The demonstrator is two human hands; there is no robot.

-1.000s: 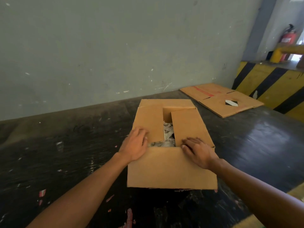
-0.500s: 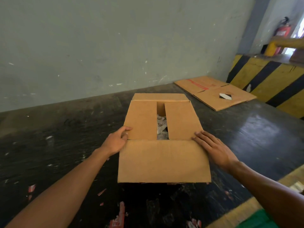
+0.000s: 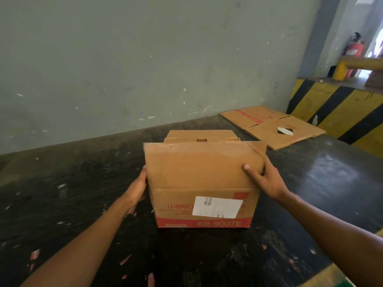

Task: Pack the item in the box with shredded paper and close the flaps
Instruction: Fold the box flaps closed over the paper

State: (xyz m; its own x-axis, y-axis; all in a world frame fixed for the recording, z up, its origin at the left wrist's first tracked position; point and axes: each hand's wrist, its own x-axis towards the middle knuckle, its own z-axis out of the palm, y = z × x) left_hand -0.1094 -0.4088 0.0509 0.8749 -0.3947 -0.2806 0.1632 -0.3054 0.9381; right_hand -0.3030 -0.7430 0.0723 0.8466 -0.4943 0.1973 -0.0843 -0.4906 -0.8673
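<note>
A brown cardboard box (image 3: 204,206) with red print and a white label stands on the dark floor in front of me. Its near flap (image 3: 199,164) is raised upright and hides the inside, so the shredded paper and the item are out of sight. The far flap (image 3: 201,135) shows just behind it. My left hand (image 3: 137,186) grips the near flap's left edge. My right hand (image 3: 264,179) holds its right edge, thumb pressed on the outer face, where the upper corner is bent.
Flattened cardboard sheets (image 3: 271,126) lie on the floor at the back right by the grey wall. A yellow-and-black striped kerb (image 3: 339,108) stands at the right with a red fire extinguisher (image 3: 354,48) behind it. Small scraps litter the dark floor.
The near flap, which lay flat towards me, has been lifted upright by both hands. The two side flaps and the shredded paper between them are now hidden behind it.
</note>
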